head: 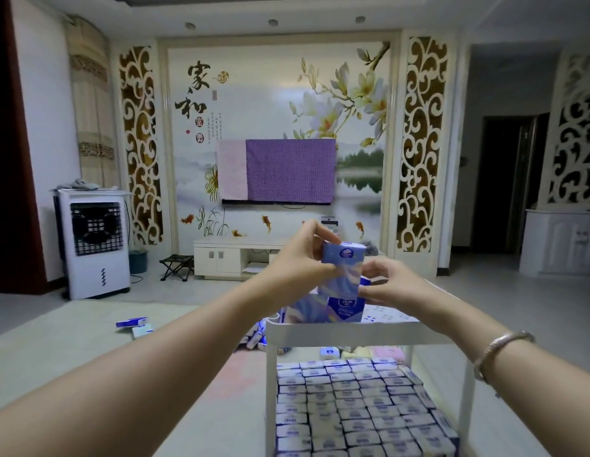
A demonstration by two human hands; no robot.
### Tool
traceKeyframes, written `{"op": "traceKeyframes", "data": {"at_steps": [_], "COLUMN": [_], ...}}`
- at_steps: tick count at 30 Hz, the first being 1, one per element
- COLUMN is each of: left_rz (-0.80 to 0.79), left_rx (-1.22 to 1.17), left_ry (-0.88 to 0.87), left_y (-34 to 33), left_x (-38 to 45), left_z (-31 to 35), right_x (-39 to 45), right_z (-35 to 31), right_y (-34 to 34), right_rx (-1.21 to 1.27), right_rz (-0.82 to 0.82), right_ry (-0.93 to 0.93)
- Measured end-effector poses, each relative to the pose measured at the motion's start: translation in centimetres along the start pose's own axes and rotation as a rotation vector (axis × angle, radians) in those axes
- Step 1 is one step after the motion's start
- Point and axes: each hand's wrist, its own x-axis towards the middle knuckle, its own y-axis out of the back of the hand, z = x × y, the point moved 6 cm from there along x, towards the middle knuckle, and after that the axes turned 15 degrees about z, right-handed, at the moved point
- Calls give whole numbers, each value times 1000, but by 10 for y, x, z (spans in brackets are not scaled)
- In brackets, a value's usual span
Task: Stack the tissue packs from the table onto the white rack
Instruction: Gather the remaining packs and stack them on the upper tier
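While the lower shelf [359,407] of the white rack [344,331] already looks packed tight with tissue packs in rows, I judge I am now filling the top shelf, with one pack being set upright on it. My left hand [297,255] pinches the top of that raised tissue pack [343,268], thumb and fingers curled over its upper edge, arm stretched forward and wrist bent down. My right hand [391,282] curls around the pack's lower right side, just above the standing packs [326,310] behind the rack's front rail. Next I would need to lower it straight down beside those without knocking them over, then let go with both hands. More loose packs [133,323] lie on the surface to the left, well apart from the rack
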Motion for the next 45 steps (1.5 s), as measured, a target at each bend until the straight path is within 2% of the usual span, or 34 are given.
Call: {"op": "traceKeyframes", "data": {"at_steps": [3,5,10,12,14,20,24,26,28,33,37,42,45], "left_rz": [-59,-72,-111,-121,-157,-151,-66,-101,-150,-268,-310,-273,-228], "left_rx": [-27,70,541,824,950,750,613,585,579,657,726,680,599], "left_ry": [-17,-112,-349,-502,-595,-501,-198,-46,7,29,-20,-46,-35], "left_y": [-10,-11,-5,-6,-7,9,21,21,20,22,19,22,27], "left_x": [0,-1,-11,-15,-19,-22,-20,-24,-29,-29,-27,-26,-26], "left_z": [4,4,-7,-11,-16,-16,-32,-41,-44,-45,-40,-41,-42], "right_x": [-1,-4,-8,-9,-12,-14,-12,-15,-21,-26,-25,-29,-36], "right_z": [-6,-7,-4,-3,1,12,15,9,-1,-9,-11,-8,-8], "right_y": [0,0,-3,-7,-13,-19,-20,-28,-34,-37,-40,-36,-27], "right_rx": [-13,-17,-39,-58,-88,-93,-332,-413,-442,-481,-518,-512,-432], "right_rz": [5,6,-16,-63,-136,-219,-108,-136,-188,-243,-208,-171,-92], "right_ry": [24,19,-30,-53,-86,-213,-264,-212,-144,-97,-87,-112,-164]}}
